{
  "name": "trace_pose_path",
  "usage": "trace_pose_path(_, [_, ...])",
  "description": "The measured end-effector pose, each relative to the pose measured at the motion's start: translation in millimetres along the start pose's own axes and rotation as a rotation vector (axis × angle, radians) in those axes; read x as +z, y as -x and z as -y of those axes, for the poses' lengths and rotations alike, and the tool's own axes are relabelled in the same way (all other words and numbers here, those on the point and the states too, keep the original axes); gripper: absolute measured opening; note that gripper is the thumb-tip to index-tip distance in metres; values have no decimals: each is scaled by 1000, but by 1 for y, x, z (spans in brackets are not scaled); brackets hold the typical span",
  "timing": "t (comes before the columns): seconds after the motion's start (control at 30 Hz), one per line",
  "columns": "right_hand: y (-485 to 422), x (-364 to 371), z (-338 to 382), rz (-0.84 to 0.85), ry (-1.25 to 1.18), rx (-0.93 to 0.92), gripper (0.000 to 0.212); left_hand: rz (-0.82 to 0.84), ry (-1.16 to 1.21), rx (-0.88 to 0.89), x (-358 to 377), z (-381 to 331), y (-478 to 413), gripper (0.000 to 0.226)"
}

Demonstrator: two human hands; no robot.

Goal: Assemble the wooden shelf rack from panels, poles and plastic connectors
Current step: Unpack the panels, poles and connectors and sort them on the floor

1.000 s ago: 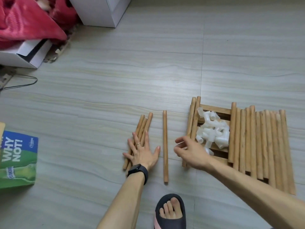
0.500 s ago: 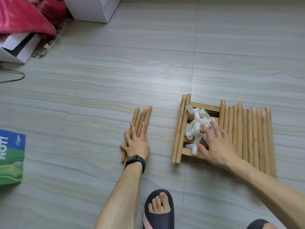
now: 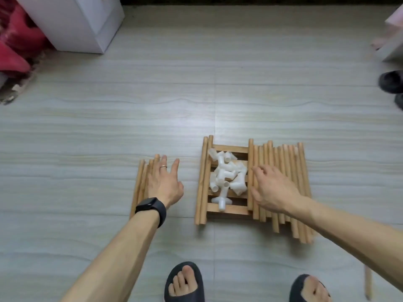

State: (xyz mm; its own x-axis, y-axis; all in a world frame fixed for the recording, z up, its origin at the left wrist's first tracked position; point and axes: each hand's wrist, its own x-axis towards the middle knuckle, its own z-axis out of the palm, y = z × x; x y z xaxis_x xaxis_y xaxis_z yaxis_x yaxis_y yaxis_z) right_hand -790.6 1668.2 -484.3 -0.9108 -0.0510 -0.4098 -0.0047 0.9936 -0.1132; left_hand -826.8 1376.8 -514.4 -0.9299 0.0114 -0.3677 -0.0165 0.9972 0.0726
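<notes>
Down on the pale grey floor, the left hand lies flat with straight fingers on a small bunch of poles. The right hand rests loosely, fingers spread and holding nothing, on a long row of poles. Between the two hands sits a wooden panel with a heap of white plastic connectors on it. Far past the left hand stand a white cabinet and a red cloth. Behind the hands are two feet in dark sandals.
</notes>
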Motion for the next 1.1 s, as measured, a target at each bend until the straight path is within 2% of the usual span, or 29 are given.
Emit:
trace_pose_path(0.1, [13, -11, -33, 74, 17, 101, 58, -7, 95, 175, -39, -62, -7, 64])
trace_pose_path(0.17, [19, -11, -55, 103, -99, 228, 54, 13, 194, 268, -52, -109, -6, 59])
trace_pose_path(0.3, [22, 8, -86, 71, -399, 475, 69, 161, 333, 327, -40, -192, 14, 58])
trace_pose_path(0.43, [21, 37, -99, 10, -510, 589, 78, 275, 392, 209, 2, -238, 29, 56])
trace_pose_path(0.53, [20, 50, -103, -33, -451, 559, 67, 324, 456, 3, 23, -246, 27, 61])
trace_pose_path(0.6, [19, 53, -105, -42, -429, 541, 57, 297, 488, -59, 29, -251, 23, 64])
trace_pose_path(0.73, [17, 56, -104, -103, -442, 534, 49, 235, 449, -114, 30, -258, 13, 72])
trace_pose_path(0.87, [-1, 52, -98, -63, -597, 646, 61, 218, 469, -168, 30, -255, -3, 58])
trace_pose_path(0.97, [-14, 42, -107, -8, -616, 705, 32, 254, 465, -180, 31, -255, -6, 56])
trace_pose_path(1.0, [-16, 41, -111, 21, -615, 707, 29, 248, 459, -179, 31, -255, -5, 57])
trace_pose_path(1.1, [-18, 46, -111, 69, -593, 654, 38, 225, 447, -146, 34, -253, -5, 56])
